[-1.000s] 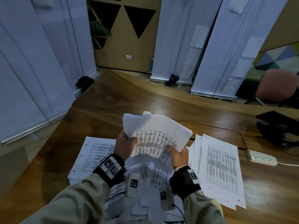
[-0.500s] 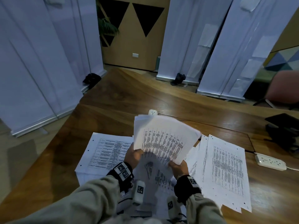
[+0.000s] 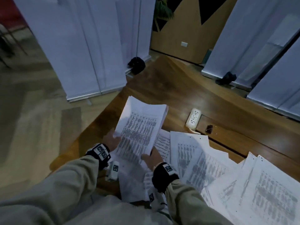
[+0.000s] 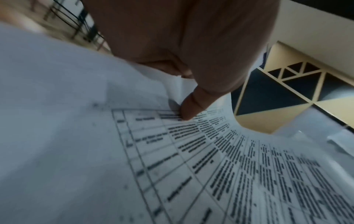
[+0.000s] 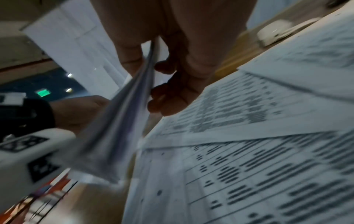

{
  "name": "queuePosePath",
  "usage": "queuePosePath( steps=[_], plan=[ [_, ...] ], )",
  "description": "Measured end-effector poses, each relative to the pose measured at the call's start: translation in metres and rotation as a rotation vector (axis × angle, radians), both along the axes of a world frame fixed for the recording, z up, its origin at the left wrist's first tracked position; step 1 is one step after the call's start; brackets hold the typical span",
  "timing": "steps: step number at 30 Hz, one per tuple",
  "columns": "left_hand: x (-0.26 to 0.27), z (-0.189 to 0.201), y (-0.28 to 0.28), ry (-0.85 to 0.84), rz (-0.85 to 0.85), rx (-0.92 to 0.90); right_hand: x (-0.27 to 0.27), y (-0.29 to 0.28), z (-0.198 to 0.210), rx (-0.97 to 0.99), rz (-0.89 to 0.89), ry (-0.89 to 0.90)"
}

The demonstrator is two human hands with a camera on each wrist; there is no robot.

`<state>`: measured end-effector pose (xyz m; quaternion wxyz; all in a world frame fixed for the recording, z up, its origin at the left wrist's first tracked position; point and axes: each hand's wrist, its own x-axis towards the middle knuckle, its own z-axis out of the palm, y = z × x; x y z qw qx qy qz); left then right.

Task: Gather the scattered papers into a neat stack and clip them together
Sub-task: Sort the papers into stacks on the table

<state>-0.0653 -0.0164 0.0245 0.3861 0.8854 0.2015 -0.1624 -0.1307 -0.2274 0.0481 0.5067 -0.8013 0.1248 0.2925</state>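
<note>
I hold a bundle of printed papers (image 3: 140,127) up over the wooden table (image 3: 186,88) with both hands. My left hand (image 3: 112,140) grips its left edge; in the left wrist view the thumb (image 4: 191,106) presses on the top sheet (image 4: 172,159). My right hand (image 3: 152,157) pinches the bundle's lower right corner, and the right wrist view shows the bundle (image 5: 122,115) edge-on between thumb and fingers (image 5: 166,97). More loose sheets (image 3: 194,156) lie spread on the table to the right. A small black binder clip (image 3: 209,128) lies beyond them.
A white power strip (image 3: 194,117) sits on the table just past the held bundle, also seen in the right wrist view as the strip (image 5: 275,31). White roll-up banners (image 3: 81,46) stand at the table's far left and right. The table's left edge (image 3: 90,127) runs close to my left hand.
The view has swung left and down. The bundle has turned more upright and lengthwise in both hands, and the sheet that lay to its left is out of sight.
</note>
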Motion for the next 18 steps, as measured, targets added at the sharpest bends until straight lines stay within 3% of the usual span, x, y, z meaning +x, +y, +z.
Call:
queuePosePath(
  steps=[3, 6, 8, 12, 18],
  plan=[
    [0.009, 0.005, 0.061, -0.035, 0.009, 0.095, 0.008, 0.036, 0.0, 0.005, 0.237, -0.131],
    [0.013, 0.001, 0.117, 0.031, -0.072, 0.187, 0.018, 0.053, -0.023, -0.394, 0.675, -0.249],
    [0.01, -0.009, 0.145, 0.085, -0.048, 0.244, 0.021, 0.052, -0.053, -0.555, 0.786, -0.252],
    [0.009, -0.03, 0.161, 0.108, -0.007, 0.292, 0.022, 0.029, -0.068, -0.65, 0.692, -0.225],
    [0.006, -0.028, 0.13, 0.096, 0.037, 0.296, 0.031, -0.009, -0.065, -0.708, 0.584, -0.154]
  ],
)
